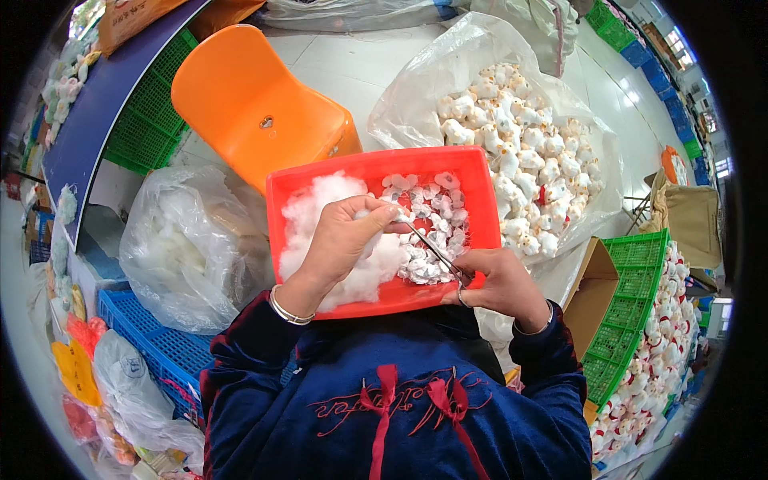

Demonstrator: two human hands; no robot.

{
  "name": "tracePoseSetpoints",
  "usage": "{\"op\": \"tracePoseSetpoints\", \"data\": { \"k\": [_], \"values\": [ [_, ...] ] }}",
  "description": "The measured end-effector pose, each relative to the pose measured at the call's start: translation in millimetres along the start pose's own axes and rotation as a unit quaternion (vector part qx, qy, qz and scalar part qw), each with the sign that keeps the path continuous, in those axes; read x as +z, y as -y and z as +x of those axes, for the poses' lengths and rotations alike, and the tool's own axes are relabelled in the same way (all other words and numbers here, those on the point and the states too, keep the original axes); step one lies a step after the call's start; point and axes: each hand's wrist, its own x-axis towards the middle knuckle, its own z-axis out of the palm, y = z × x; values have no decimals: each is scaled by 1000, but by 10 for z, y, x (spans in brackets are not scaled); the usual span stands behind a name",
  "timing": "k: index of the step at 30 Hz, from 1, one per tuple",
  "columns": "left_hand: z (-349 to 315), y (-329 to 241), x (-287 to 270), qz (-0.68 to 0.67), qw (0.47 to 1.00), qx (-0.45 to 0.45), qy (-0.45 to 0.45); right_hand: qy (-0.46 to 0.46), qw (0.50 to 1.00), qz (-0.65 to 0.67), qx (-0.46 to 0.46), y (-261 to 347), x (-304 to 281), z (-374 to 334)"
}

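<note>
A red plastic tub (376,300) sits in front of me, with fluffy white stuffing (308,212) in its left part and many small white-and-grey fabric pieces (436,232) in its right part. Over the stuffing, my left hand (340,240) pinches a small white fabric piece (402,214) between thumb and fingers. My right hand (500,284), at the tub's near right corner, is closed round the handles of thin metal forceps (432,250). Their tips reach up and left to the piece in my left hand; whether they grip it is hidden by the fingers.
An orange chair (256,112) stands beyond the tub. Right of it lies a clear bag (408,104) filled with small white plush toys (532,160). A clear bag of stuffing (184,248) and a blue crate (152,328) are at left; a green crate (628,312) and cardboard box (592,288) at right.
</note>
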Motion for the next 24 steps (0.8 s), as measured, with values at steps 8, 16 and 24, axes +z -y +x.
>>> {"op": "tracePoseSetpoints", "data": {
  "k": [8,16,24],
  "values": [
    [-7,-8,14,28,999,-7,-23,12,998,-54,18,-36,-6,27],
    [12,107,3,57,996,58,-25,15,998,-45,40,13,-14,41],
    [6,62,-7,5,998,42,-36,-6,1000,-20,6,8,28,59]
  ]
}}
